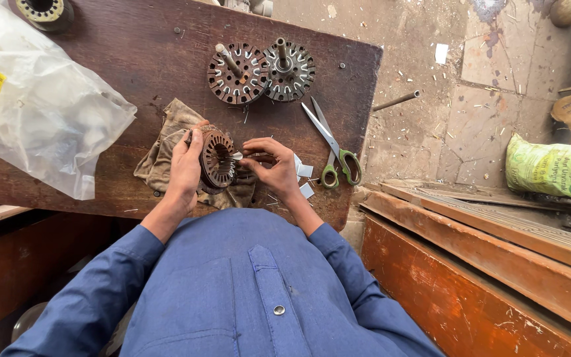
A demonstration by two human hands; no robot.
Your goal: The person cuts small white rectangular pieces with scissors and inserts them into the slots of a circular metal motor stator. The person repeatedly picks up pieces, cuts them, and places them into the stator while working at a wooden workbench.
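My left hand (185, 165) grips a round slotted metal stator core (217, 158), held on edge above a brown rag (166, 142) on the dark wooden table (133, 59). My right hand (271, 166) pinches a small white paper slip (236, 156) against the core's slots. A few cut white paper pieces (304, 173) lie just right of that hand. Green-handled scissors (332, 149) rest on the table to the right of the hands.
Two more slotted cores with shafts (238, 74) (289, 70) sit at the table's back. A large clear plastic bag (34, 106) covers the left side. Right of the table are orange wooden boards (484, 264), a metal rod (396, 100) and a green sack (553, 168) on the stone floor.
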